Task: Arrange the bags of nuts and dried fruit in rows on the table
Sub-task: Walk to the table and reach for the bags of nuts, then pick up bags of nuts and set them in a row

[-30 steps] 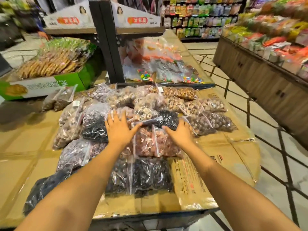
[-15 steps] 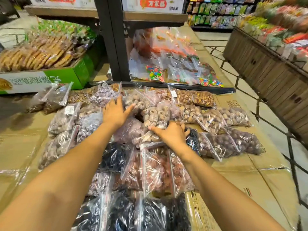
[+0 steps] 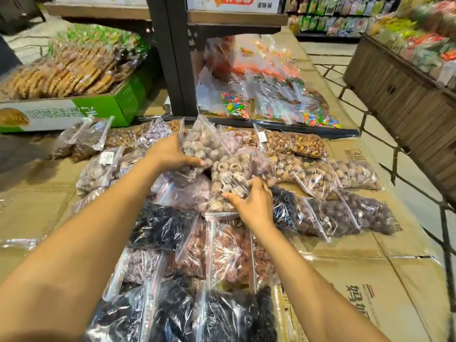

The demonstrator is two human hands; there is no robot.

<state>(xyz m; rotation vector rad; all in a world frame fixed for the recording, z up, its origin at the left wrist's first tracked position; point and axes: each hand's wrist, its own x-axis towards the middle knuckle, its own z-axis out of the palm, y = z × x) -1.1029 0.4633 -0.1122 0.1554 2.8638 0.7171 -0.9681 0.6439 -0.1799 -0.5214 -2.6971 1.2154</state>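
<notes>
Several clear zip bags of nuts and dried fruit lie crowded on a table covered with flattened cardboard. My left hand grips the near side of a bag of pale round nuts in the back rows. My right hand holds the near end of a bag of ring-shaped dried fruit in the middle. A dark raisin-like bag and a reddish dried-fruit bag lie closer to me. Bags of brown nuts line the right side.
A black shelf post rises behind the bags. A green box of biscuits stands at the back left, and bags of coloured candy at the back right. A wooden display stand borders the aisle on the right.
Both hands reached farther back over the pile. My left hand went from lying flat to gripping the pale-nut bag. My right hand closed on the ring-fruit bag.
</notes>
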